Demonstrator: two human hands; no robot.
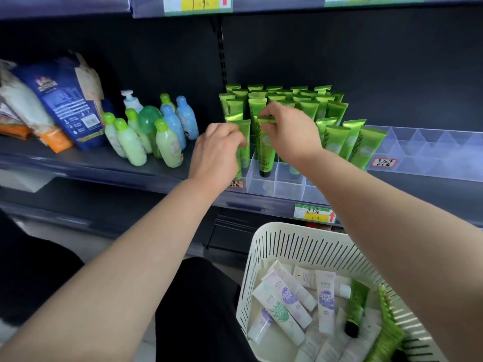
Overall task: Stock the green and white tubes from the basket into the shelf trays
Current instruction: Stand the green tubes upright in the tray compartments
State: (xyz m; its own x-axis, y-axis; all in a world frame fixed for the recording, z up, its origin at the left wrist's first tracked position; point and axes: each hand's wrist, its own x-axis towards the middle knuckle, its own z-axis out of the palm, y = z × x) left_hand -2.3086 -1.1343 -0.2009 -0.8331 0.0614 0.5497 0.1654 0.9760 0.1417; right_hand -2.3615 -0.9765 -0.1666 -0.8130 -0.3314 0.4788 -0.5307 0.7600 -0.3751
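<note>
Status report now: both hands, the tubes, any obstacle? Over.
Right hand pinches green tube, cap down in clear tray. Left hand grips second green tube beside it. Basket holds white tubes, few green. Nothing blocking.

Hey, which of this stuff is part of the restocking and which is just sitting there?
In the job: right hand pinching a green tube; left hand gripping its neighbour tube; clear tray; basket; white tubes.
Lying about: lotion bottles; blue bag; price tag.

The divided tray (264, 184) sits on the shelf (91, 163), upright tubes (287, 100) in its compartments. Left of the tray stand bottles (146, 131); right of it, another tray (431, 152); before and below it, the basket (287, 246) holding loose tubes (285, 301).
</note>
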